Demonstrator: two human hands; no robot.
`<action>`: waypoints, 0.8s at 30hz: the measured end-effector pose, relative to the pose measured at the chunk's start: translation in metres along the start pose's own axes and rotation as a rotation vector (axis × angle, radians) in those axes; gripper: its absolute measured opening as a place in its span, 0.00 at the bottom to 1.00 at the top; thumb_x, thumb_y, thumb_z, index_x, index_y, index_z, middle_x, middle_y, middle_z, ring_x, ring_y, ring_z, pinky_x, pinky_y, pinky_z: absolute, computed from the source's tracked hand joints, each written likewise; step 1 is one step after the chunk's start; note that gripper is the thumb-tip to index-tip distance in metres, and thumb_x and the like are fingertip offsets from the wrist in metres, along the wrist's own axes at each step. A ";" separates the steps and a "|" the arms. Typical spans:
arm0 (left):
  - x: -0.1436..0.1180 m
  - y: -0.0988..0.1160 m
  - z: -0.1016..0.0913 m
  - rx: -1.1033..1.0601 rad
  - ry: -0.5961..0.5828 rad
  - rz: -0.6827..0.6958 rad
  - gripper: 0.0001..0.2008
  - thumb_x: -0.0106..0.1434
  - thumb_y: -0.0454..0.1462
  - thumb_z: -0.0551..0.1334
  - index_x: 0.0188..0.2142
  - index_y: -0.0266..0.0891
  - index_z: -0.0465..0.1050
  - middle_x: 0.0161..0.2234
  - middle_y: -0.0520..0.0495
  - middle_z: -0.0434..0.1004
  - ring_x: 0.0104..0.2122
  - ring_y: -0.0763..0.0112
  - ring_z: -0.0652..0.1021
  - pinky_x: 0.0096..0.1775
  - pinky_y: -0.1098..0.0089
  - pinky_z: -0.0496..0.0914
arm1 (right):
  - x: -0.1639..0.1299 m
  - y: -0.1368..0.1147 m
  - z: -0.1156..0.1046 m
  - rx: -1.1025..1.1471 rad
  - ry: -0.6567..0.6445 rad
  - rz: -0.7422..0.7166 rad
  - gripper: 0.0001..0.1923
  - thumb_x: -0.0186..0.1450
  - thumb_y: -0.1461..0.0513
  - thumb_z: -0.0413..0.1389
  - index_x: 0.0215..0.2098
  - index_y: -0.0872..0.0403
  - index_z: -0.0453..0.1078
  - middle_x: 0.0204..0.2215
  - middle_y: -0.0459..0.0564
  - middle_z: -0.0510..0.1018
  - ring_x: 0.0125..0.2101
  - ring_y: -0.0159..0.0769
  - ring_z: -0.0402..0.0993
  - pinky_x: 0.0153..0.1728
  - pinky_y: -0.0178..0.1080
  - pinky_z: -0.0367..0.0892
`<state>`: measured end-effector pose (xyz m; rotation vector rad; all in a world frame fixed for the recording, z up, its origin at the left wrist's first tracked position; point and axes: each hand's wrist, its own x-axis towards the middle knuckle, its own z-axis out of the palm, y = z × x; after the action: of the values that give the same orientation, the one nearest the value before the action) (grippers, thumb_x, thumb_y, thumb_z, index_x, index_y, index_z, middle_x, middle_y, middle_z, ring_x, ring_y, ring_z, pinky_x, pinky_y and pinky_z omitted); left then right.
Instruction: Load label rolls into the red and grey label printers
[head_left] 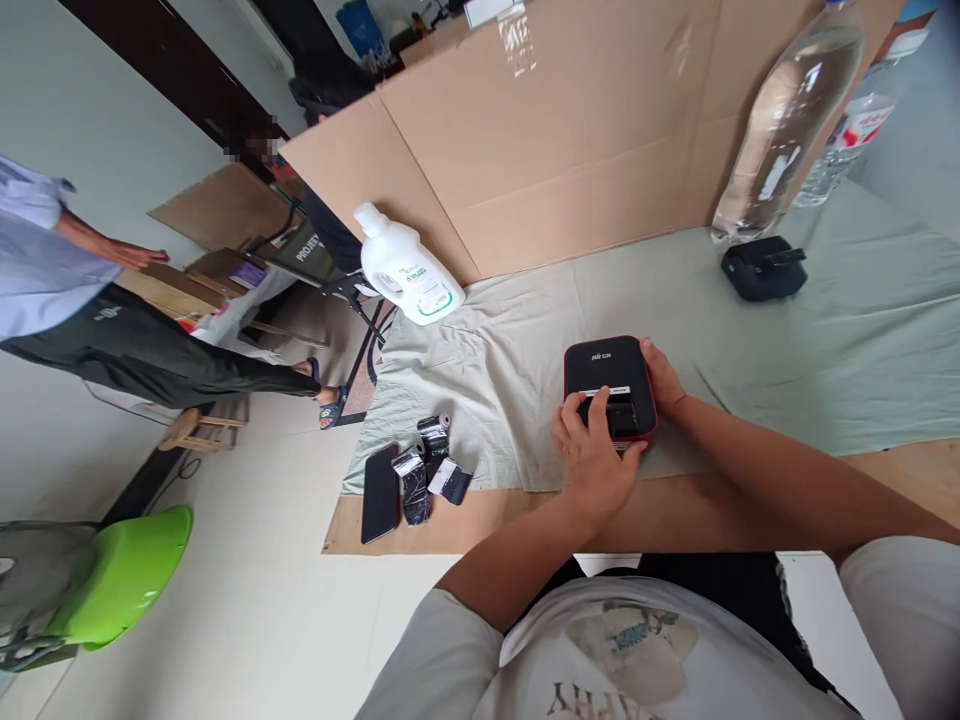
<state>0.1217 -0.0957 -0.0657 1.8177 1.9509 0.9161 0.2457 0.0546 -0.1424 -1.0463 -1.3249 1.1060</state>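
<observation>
A squarish black label printer (604,362) with a red rim lies on the cloth in front of me. A white strip crosses its top, above a dark glossy window. My left hand (597,460) is on its near left part, with fingertips on the top by the strip and the thumb at the near edge. Against the right side rests my right hand (661,378), its thumb at the far corner and its other fingers hidden. To the left lie small rolls of black-and-silver material (415,480) and a black smartphone (381,494).
A white detergent bottle (411,268) leans by the cardboard wall (570,130). At the right stand a big clear bottle (787,130), a smaller labelled bottle (847,140) and a black case (763,268). A person (112,330) stands left, beyond the table; a green chair (131,575) is nearby.
</observation>
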 end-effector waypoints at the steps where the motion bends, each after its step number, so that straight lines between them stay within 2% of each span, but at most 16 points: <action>1: -0.004 -0.002 0.003 -0.008 0.004 0.009 0.39 0.54 0.37 0.71 0.63 0.50 0.58 0.60 0.39 0.55 0.62 0.44 0.60 0.64 0.42 0.55 | -0.001 0.003 -0.003 0.008 0.007 0.013 0.33 0.63 0.31 0.42 0.28 0.46 0.71 0.29 0.49 0.78 0.36 0.46 0.75 0.42 0.53 0.74; 4: -0.010 -0.008 0.007 -0.042 0.011 0.040 0.39 0.55 0.36 0.70 0.63 0.47 0.57 0.61 0.38 0.55 0.63 0.46 0.59 0.65 0.42 0.53 | -0.004 0.011 -0.006 0.017 0.028 0.029 0.34 0.62 0.30 0.42 0.29 0.47 0.72 0.29 0.48 0.79 0.35 0.45 0.76 0.42 0.53 0.75; 7: -0.011 -0.019 0.004 -0.136 0.002 0.051 0.40 0.54 0.40 0.72 0.63 0.46 0.57 0.61 0.38 0.55 0.64 0.48 0.59 0.65 0.45 0.55 | -0.005 0.012 -0.010 -0.012 -0.010 0.015 0.34 0.64 0.32 0.41 0.34 0.46 0.74 0.34 0.49 0.81 0.38 0.46 0.77 0.45 0.53 0.75; 9: -0.007 -0.030 0.000 -0.263 0.010 0.030 0.38 0.55 0.43 0.71 0.62 0.45 0.59 0.61 0.38 0.57 0.62 0.50 0.62 0.63 0.48 0.60 | -0.007 0.008 -0.015 -0.069 -0.019 -0.013 0.33 0.65 0.34 0.42 0.40 0.46 0.75 0.39 0.50 0.81 0.42 0.46 0.77 0.47 0.53 0.74; 11: 0.002 -0.044 -0.006 -0.447 0.028 -0.046 0.31 0.58 0.44 0.67 0.58 0.43 0.61 0.58 0.38 0.60 0.57 0.55 0.68 0.57 0.53 0.67 | -0.014 -0.002 -0.021 -0.145 0.022 -0.079 0.32 0.66 0.35 0.43 0.47 0.48 0.73 0.44 0.52 0.80 0.46 0.46 0.76 0.50 0.53 0.73; 13: 0.017 -0.057 -0.012 -0.643 0.012 -0.179 0.26 0.59 0.42 0.65 0.55 0.42 0.63 0.54 0.40 0.65 0.49 0.61 0.73 0.50 0.59 0.70 | -0.026 -0.015 -0.025 -0.243 0.065 -0.217 0.31 0.67 0.37 0.44 0.52 0.49 0.69 0.50 0.55 0.77 0.50 0.46 0.74 0.53 0.54 0.70; 15: 0.035 -0.067 -0.017 -0.784 -0.051 -0.301 0.25 0.55 0.38 0.65 0.53 0.43 0.64 0.52 0.42 0.67 0.46 0.65 0.74 0.48 0.62 0.70 | -0.043 -0.031 -0.028 -0.364 0.043 -0.431 0.30 0.68 0.39 0.45 0.55 0.49 0.68 0.54 0.57 0.74 0.56 0.49 0.69 0.58 0.57 0.64; 17: 0.052 -0.074 -0.020 -0.844 -0.130 -0.339 0.29 0.51 0.35 0.65 0.53 0.44 0.64 0.53 0.43 0.67 0.48 0.64 0.73 0.49 0.61 0.69 | -0.060 -0.042 -0.027 -0.489 -0.033 -0.672 0.28 0.66 0.40 0.49 0.52 0.49 0.70 0.57 0.56 0.73 0.60 0.52 0.65 0.60 0.58 0.60; 19: 0.066 -0.077 -0.020 -0.862 -0.208 -0.321 0.33 0.48 0.33 0.64 0.55 0.45 0.63 0.57 0.42 0.65 0.54 0.59 0.70 0.52 0.59 0.68 | -0.074 -0.045 -0.025 -0.600 -0.105 -0.863 0.23 0.64 0.41 0.54 0.47 0.47 0.72 0.56 0.53 0.74 0.61 0.53 0.63 0.60 0.58 0.58; 21: 0.075 -0.080 -0.016 -0.877 -0.304 -0.291 0.37 0.46 0.33 0.64 0.58 0.46 0.61 0.62 0.43 0.61 0.59 0.55 0.66 0.56 0.55 0.65 | -0.083 -0.041 -0.022 -0.699 -0.123 -0.952 0.19 0.62 0.44 0.59 0.43 0.45 0.73 0.55 0.50 0.75 0.60 0.51 0.64 0.60 0.56 0.58; 24: 0.082 -0.084 -0.008 -0.924 -0.436 -0.199 0.41 0.47 0.35 0.64 0.62 0.49 0.57 0.66 0.45 0.56 0.64 0.53 0.61 0.62 0.52 0.59 | -0.089 -0.028 -0.017 -0.782 -0.059 -0.954 0.18 0.59 0.45 0.62 0.42 0.44 0.74 0.55 0.48 0.76 0.59 0.50 0.64 0.60 0.55 0.57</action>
<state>0.0407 -0.0164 -0.0984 1.1235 1.1117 1.0047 0.2676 -0.0374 -0.1316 -0.7159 -2.0483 -0.1264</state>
